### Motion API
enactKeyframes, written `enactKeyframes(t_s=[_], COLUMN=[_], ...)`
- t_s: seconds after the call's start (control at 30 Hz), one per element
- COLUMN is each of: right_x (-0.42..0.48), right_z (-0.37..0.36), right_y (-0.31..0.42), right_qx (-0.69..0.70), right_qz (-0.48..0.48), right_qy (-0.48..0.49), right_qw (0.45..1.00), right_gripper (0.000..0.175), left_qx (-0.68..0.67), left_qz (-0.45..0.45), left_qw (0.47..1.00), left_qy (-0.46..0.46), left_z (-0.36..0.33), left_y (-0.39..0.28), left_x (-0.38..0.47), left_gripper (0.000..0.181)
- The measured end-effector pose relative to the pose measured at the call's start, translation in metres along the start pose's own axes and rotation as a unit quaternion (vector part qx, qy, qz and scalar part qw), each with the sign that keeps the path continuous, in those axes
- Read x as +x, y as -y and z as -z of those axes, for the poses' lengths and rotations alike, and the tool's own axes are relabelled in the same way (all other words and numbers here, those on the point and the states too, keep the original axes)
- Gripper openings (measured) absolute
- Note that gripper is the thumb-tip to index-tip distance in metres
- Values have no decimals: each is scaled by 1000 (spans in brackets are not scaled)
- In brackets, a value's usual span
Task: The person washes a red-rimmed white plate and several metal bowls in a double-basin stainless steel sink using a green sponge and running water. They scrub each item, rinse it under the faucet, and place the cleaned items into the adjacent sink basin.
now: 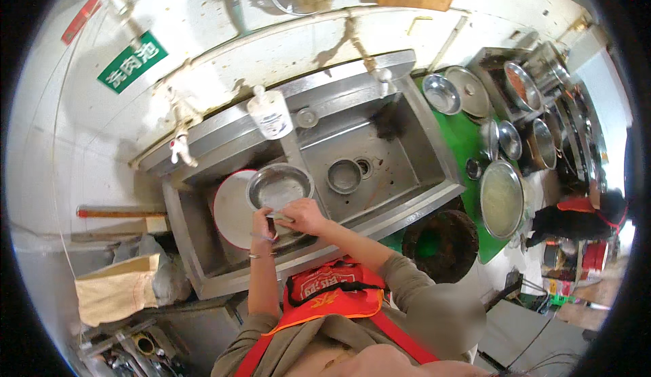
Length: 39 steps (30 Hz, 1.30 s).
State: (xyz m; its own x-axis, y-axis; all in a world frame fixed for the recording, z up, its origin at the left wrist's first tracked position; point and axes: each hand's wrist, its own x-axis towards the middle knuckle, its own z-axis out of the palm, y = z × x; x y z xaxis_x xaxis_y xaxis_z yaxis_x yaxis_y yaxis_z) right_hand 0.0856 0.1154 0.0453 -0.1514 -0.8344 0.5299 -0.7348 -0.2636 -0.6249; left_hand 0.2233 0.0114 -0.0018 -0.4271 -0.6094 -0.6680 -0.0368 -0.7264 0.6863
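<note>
A round stainless steel basin (280, 186) is tilted over the left sink bowl, close to the divider. My left hand (262, 223) grips its near rim. My right hand (304, 216) is at the same rim, fingers bent over a small pale greenish piece (283, 218), perhaps a cloth or pad. Beneath the basin, a white round board or tray with a red edge (231, 209) lies in the left sink bowl. A smaller metal bowl (344, 176) sits in the right sink bowl, beside the drain (364, 166).
A white bottle (270, 117) and a small round metal item (306, 117) rest on the divider. Taps (181, 148) project from the wall. Metal bowls (441, 95) and a large basin (501, 199) cover the green surface at right. A dark round bin (440, 239) stands below; another person (574, 219) is far right.
</note>
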Motion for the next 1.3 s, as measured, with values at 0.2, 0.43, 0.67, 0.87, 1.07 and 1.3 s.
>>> enactKeyframes(t_s=[0.2,0.43,0.67,0.87,1.07,1.3], right_x=[-5,15,-2,7,-25,-20], right_z=[-31,-53,-60,-48,-71,-20], right_y=[-11,-46,12,-5,20,-38], right_qx=[15,-158,-82,9,650,471], right_qz=[-247,-199,-109,-323,-507,-463], right_qy=[152,99,63,-356,-216,-178], right_qw=[957,962,989,877,524,730], right_gripper=[38,34,20,46,39,16], left_qx=[268,-29,173,273,246,420], left_qz=[-261,15,-318,-471,-388,-372], left_qw=[925,999,931,836,888,825], left_qy=[69,20,-35,-68,1,69], left_z=[26,-14,17,2,2,17], left_y=[34,35,19,16,21,-20], left_x=[-18,-67,-49,-68,-50,-61], left_gripper=[19,46,48,52,56,52])
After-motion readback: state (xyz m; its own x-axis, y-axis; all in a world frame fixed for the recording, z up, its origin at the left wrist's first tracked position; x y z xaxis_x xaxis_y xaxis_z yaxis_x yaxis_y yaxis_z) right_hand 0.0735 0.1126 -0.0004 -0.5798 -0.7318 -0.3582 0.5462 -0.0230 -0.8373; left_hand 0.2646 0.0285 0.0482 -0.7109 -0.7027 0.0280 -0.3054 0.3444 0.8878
